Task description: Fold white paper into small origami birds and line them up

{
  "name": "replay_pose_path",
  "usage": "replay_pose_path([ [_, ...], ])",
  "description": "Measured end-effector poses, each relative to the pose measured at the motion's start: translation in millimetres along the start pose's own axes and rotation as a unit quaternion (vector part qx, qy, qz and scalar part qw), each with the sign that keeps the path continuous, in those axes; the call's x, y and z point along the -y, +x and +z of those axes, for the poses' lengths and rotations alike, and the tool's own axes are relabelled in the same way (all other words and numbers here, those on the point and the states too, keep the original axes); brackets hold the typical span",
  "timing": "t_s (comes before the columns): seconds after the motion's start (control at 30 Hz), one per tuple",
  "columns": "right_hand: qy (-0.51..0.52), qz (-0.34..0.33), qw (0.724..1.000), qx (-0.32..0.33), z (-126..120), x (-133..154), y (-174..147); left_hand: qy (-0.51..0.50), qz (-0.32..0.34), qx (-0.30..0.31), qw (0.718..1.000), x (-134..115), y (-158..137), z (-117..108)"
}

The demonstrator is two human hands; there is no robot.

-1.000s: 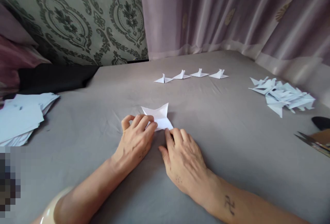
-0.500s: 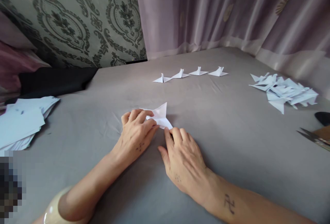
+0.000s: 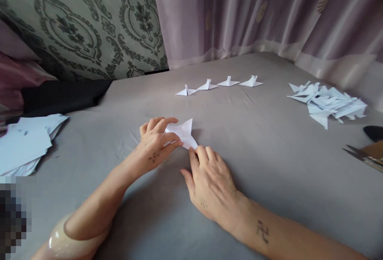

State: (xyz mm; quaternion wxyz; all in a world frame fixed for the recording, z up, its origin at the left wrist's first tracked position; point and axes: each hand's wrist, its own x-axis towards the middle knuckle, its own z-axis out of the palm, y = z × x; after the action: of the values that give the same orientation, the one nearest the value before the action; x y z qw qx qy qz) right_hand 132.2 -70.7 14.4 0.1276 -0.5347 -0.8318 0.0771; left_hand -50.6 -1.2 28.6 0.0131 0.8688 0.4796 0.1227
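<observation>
A folded white sheet of paper (image 3: 186,131) with pointed corners lies on the grey cloth in front of me. My left hand (image 3: 157,140) is at its left side, thumb and index finger pinching its near edge while the other fingers are raised and bent. The left fingers hide part of the sheet. My right hand (image 3: 209,172) rests palm down, its fingertips pressing the paper's near right corner against the cloth. The right thumb is stretched away from the fingers and touches no paper.
Several folded paper birds (image 3: 229,81) stand in a row farther back. On the right lie a heap of folded white paper (image 3: 332,102) and scissors (image 3: 360,154). A stack of white sheets (image 3: 26,140) lies left, near a black cloth (image 3: 66,94). Curtains (image 3: 239,16) hang behind.
My left hand has lifted slightly and drawn back to the left, its wrist raised, uncovering more of the paper. The right hand stays on the corner. The view has shifted slightly.
</observation>
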Motion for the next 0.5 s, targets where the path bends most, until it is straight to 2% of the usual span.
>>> replay_pose_path([
  [0.3, 0.009, -0.002, 1.000, -0.004, -0.3, -1.3, 0.2, -0.027, 0.044, 0.050, 0.997, 15.7, 0.2, -22.9],
  [0.4, 0.010, -0.002, 1.000, 0.004, -1.2, -0.7, 0.2, 0.001, 0.042, 0.016, 0.999, 8.1, 0.3, -18.3],
  [0.5, 0.015, 0.000, 1.000, 0.007, -1.2, -0.7, -0.1, 0.020, 0.035, -0.006, 0.999, -1.8, 1.4, -4.6],
])
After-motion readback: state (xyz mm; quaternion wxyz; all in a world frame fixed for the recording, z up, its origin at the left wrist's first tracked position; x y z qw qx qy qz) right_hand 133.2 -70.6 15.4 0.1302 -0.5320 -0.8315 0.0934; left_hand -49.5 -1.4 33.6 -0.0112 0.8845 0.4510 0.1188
